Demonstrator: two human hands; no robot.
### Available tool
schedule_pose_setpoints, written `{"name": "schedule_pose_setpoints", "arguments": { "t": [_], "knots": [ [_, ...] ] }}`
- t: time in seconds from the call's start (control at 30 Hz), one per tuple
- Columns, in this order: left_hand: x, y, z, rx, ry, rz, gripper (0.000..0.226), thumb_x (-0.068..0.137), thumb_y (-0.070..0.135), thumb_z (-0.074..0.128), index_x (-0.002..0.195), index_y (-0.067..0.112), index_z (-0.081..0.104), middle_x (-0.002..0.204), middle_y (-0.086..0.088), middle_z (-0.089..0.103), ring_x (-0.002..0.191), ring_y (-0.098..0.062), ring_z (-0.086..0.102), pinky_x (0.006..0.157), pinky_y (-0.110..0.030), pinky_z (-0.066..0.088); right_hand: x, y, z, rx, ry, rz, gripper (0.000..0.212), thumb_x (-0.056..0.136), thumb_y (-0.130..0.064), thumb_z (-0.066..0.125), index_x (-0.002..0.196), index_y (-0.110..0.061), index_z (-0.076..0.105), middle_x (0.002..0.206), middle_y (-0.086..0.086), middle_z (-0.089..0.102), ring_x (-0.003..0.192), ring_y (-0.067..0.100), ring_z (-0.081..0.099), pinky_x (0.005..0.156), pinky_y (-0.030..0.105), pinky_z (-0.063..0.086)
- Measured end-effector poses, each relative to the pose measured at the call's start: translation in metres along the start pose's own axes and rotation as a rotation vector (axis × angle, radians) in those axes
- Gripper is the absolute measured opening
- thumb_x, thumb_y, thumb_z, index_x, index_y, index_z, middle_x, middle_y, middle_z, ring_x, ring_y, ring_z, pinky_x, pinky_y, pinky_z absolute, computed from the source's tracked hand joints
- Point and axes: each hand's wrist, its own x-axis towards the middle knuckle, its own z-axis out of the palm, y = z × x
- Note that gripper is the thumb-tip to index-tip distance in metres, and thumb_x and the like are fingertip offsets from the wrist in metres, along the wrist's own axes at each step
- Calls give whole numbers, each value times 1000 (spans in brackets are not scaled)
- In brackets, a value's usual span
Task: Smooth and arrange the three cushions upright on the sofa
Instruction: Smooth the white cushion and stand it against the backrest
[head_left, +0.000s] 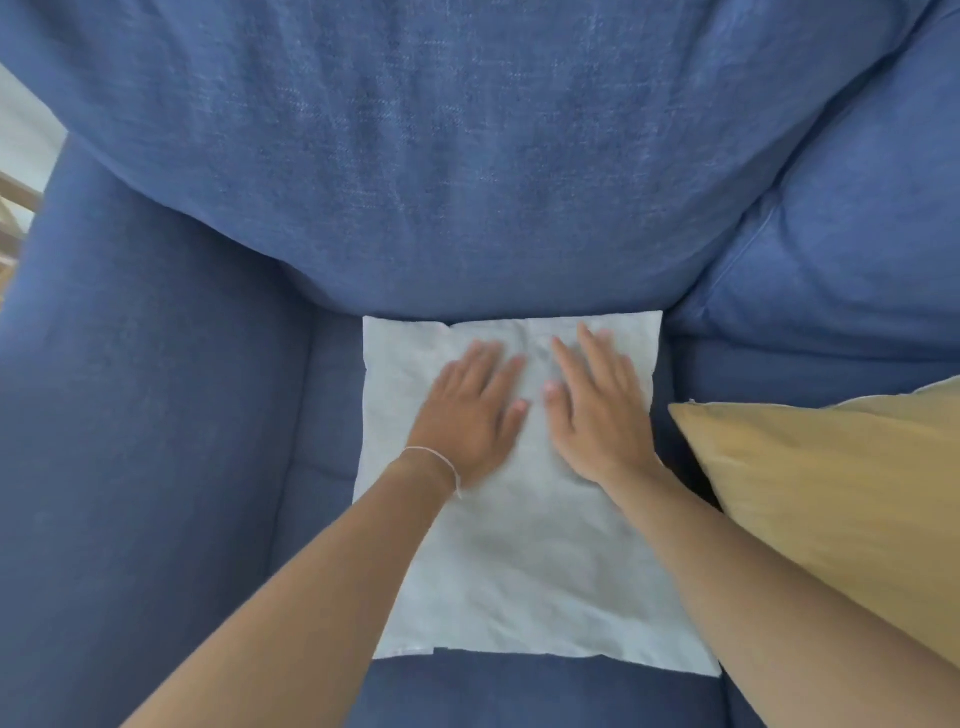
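A pale grey-white cushion (524, 561) lies flat on the blue sofa seat (519, 696), its far edge against the backrest. My left hand (470, 410) and my right hand (597, 405) both press palm-down on its upper half, fingers spread, side by side and holding nothing. A yellow cushion (841, 499) lies tilted to the right, its corner next to my right forearm. No third cushion is in view.
The blue sofa backrest (467, 156) fills the top of the view. A padded armrest (130, 415) runs down the left side. A second back cushion (852, 234) bulges at the right. A strip of light floor and wood (21, 171) shows at the far left.
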Motion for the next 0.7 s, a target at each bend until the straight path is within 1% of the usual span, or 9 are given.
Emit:
{"name": "schedule_pose_setpoints", "arguments": {
  "t": [0.07, 0.17, 0.27, 0.33, 0.43, 0.53, 0.6, 0.63, 0.7],
  "knots": [
    [-10, 6, 7, 5, -84, 101, 62, 100, 50, 20, 156, 25, 25, 166, -3, 19, 155, -23, 10, 124, -42, 12, -10, 24, 11, -19, -150, 114, 66, 98, -61, 15, 160, -39, 13, 171, -4, 3, 158, 18, 0, 126, 43, 5],
    [-25, -18, 15, -8, -63, -112, 58, 101, 49, 25, 156, 28, 26, 166, -3, 18, 154, -23, 12, 124, -40, 12, -15, 53, 4, 126, -257, 399, 67, 98, -63, 17, 160, -41, 2, 171, -5, -6, 157, 24, 5, 125, 41, 8],
    [-44, -45, 13, -126, 36, -474, 60, 96, 46, 26, 146, 15, 38, 155, -13, 34, 143, -36, 31, 112, -47, 32, -32, 49, -19, 134, -144, 350, 61, 104, -48, 25, 161, -29, 14, 171, 4, 5, 156, 28, 13, 123, 41, 13],
    [-61, -42, 5, -238, 160, -601, 61, 95, 44, 26, 143, 8, 38, 151, -19, 36, 140, -43, 32, 109, -51, 35, -57, 36, -33, 231, 13, 299, 58, 105, -38, 31, 160, -18, 23, 170, 6, 13, 156, 24, 14, 124, 37, 13],
    [-107, -11, 9, -296, 294, -525, 61, 99, 38, 31, 154, 11, 26, 165, -15, 18, 154, -33, 11, 122, -45, 19, -116, 14, -19, 365, 105, 300, 58, 105, -43, 27, 159, -24, 23, 169, 0, 14, 157, 17, 8, 125, 31, 8],
    [-169, 9, 47, -235, 70, -373, 64, 100, 46, 23, 158, 34, 1, 168, -1, -3, 155, -22, 2, 124, -46, 15, -172, 13, 19, 246, -57, 338, 63, 101, -56, 11, 159, -34, 10, 168, 6, 21, 154, 27, 21, 123, 43, 23],
    [-197, 3, 71, -278, -25, -530, 63, 98, 52, 16, 152, 46, -15, 168, 3, -7, 155, -19, -1, 123, -47, 16, -189, 28, 33, 274, -115, 404, 63, 99, -59, 12, 159, -38, 13, 159, 9, 36, 144, 29, 37, 115, 47, 36],
    [-200, -3, 72, -352, -20, -656, 64, 97, 54, 16, 153, 46, -12, 168, 1, -2, 155, -20, 2, 123, -46, 16, -187, 34, 32, 299, -99, 410, 61, 99, -55, 17, 157, -36, 22, 148, 10, 46, 133, 29, 44, 109, 47, 42],
    [-188, -15, 61, -494, 57, -879, 68, 94, 57, 18, 157, 35, 9, 165, -6, 18, 151, -24, 16, 121, -46, 21, -170, 40, 19, 336, -35, 422, 58, 95, -43, 27, 149, -29, 39, 136, 8, 52, 120, 27, 48, 103, 45, 44]
  ]
}}
